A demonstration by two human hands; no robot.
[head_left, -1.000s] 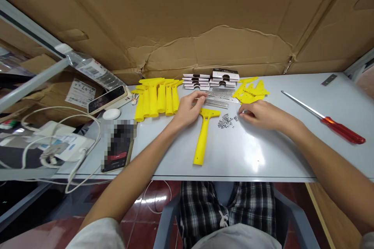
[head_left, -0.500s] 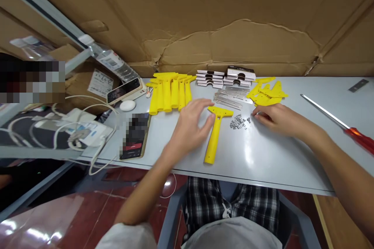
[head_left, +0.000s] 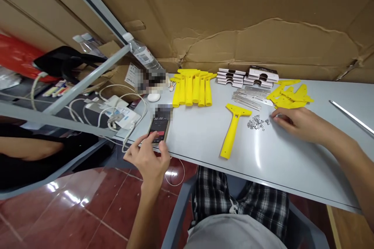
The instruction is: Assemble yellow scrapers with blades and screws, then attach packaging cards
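Phone partly beneath left hand, spread wide; right hand curled, cannot tell contents.

Ctr. L of frame: phone, upper pt. pixelated, lower edge partly hid. behind left hand; fingertip contact w/ screen unclear. Ctr. R: right hand, fingertips curled under, grip contents (if any) indiscernible; forearm cropped, R edge. Mid-frame: metal fasteners, too small to tell singly. Far R: metal shaft, remainder cropped. Upper L: bottle, base pixelated, label print illegible; red bag, cropped, L edge. Lower L: another person's limb, likewise cropped.
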